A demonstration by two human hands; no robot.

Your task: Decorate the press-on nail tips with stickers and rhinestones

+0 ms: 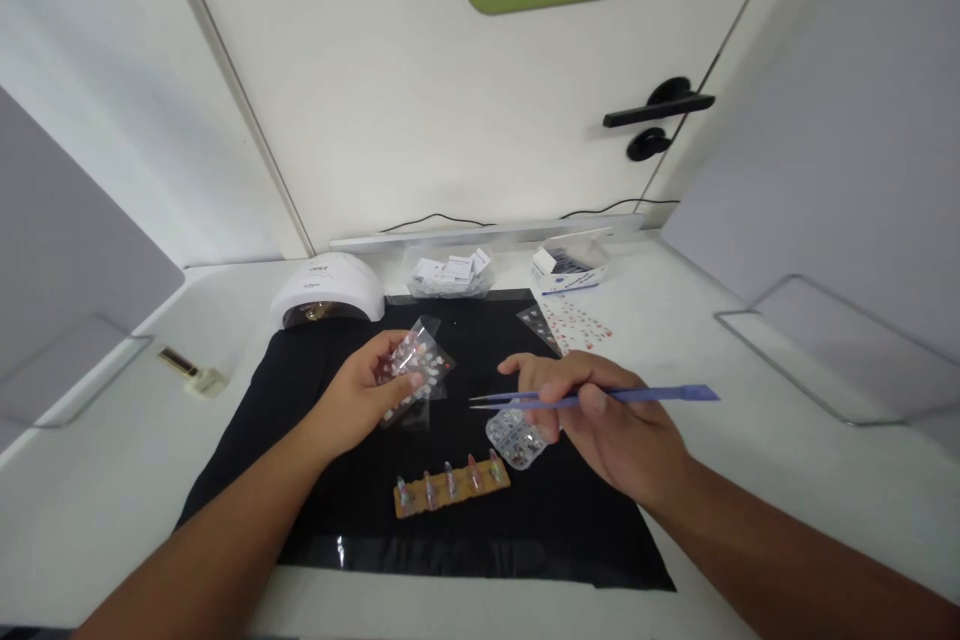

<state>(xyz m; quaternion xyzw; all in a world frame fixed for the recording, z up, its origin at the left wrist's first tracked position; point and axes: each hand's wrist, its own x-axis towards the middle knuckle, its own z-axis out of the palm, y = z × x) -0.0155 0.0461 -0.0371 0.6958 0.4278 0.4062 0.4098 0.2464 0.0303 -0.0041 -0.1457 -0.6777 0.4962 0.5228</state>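
Note:
My left hand (360, 398) is closed on a clear plastic packet of small nail tips (417, 365), held a little above a black mat (315, 460). My right hand (607, 425) pinches blue tweezers (600, 397), whose tips point left toward the packet. Under the right fingers lies a small clear case of tiny gems (514, 436). Nearer me on the mat sits a wooden holder (452, 487) with several nail tips standing in a row.
A white nail lamp (327, 290) stands at the mat's back left. A bag of white packets (450, 273), an open small box (568, 265) and a sticker sheet (576, 322) lie behind. A small stick-like tool (187, 370) rests at left. A door with a black handle (658, 108) faces me.

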